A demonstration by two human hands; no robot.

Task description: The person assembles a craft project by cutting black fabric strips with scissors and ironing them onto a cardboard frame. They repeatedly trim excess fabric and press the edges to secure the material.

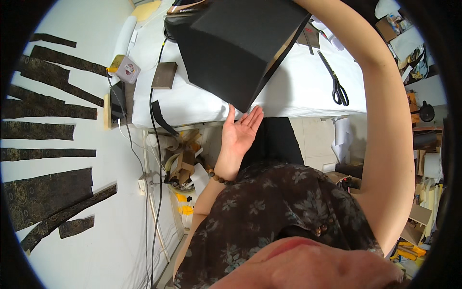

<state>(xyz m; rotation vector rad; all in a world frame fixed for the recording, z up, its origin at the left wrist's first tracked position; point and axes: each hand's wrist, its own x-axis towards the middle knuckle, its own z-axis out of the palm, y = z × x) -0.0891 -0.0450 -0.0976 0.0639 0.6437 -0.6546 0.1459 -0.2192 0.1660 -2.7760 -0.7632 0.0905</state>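
Observation:
A large black piece with flat, creased faces [231, 48] is tilted above the white-covered table, one corner pointing down toward me. Along its right side a tan inner edge shows. My left hand [240, 135] is palm up under that corner, fingers stretched out and the tips at or just behind it; whether they touch cannot be made out. My right arm [385, 96] curves up along the right side to the top edge, beside the black piece's upper right corner. The right hand itself lies beyond the picture.
On the white table [298, 98] are black-handled scissors [340, 90], a brown block [165, 75] and a black curved strip [161, 118]. A black cable [154, 139] runs down the left. Dark patterned fabric strips [48, 130] lie on the white surface at left. Below the table stands a cluttered bin [175, 185].

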